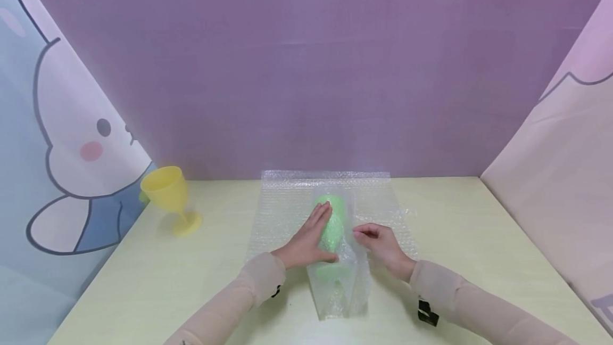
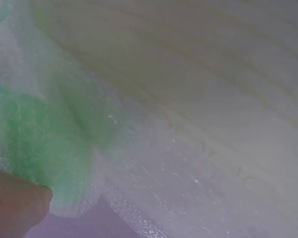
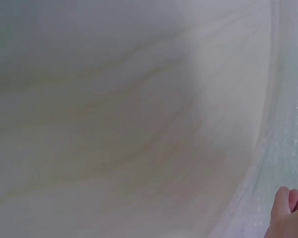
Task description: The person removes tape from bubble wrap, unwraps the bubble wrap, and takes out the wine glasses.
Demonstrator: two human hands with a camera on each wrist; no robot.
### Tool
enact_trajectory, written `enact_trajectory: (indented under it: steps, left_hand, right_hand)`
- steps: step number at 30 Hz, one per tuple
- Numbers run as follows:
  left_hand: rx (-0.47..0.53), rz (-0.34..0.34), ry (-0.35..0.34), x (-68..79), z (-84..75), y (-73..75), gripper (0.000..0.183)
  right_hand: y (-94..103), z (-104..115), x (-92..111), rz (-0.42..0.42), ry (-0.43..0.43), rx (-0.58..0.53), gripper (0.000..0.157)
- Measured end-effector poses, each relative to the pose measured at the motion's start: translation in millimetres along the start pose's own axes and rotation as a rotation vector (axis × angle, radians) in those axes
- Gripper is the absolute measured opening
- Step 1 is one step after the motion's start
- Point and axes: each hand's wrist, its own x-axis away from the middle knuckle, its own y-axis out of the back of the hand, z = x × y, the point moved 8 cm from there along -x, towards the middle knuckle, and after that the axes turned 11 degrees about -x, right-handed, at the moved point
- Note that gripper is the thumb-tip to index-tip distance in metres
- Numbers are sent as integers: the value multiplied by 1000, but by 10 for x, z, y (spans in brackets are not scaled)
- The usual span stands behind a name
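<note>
A green plastic goblet (image 1: 331, 236) lies on its side under a folded layer of clear bubble wrap (image 1: 282, 204), its bowl toward the back. My left hand (image 1: 306, 241) rests across the wrapped goblet, fingers stretched over the bowl and thumb spread near the stem. In the left wrist view a fingertip (image 2: 27, 203) touches the film over the green bowl (image 2: 44, 144). On the right side, my right hand (image 1: 383, 246) pinches the edge of the bubble wrap between thumb and curled fingers. The right wrist view shows those fingers (image 3: 282, 203) against the film (image 3: 283, 148).
A yellow goblet (image 1: 167, 193) stands upright on the table's left side, with a bit of something green (image 1: 143, 196) behind it. The pale yellow table (image 1: 445, 217) ends at a purple backdrop (image 1: 306, 68), with printed cloth walls on both sides.
</note>
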Motion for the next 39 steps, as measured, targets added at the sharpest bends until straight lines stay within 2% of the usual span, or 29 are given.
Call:
enact_trajectory:
  steps: [7, 14, 23, 28, 39]
  left_hand:
    - [-12, -11, -1, -3, 0, -3, 111]
    - [-5, -7, 9, -5, 19, -26, 111]
    - [-1, -9, 10, 12, 34, -39, 112]
    - [-4, -12, 6, 10, 21, -22, 112]
    - [0, -5, 4, 12, 28, -30, 111]
  right_hand:
    - [73, -46, 18, -24, -27, -13, 26]
    - [149, -134, 31, -51, -99, -30, 29]
    - [247, -251, 60, -44, -201, -111, 33]
    - [280, -257, 88, -15, -221, -131, 37]
    - [335, -283, 134, -13, -250, -154, 36]
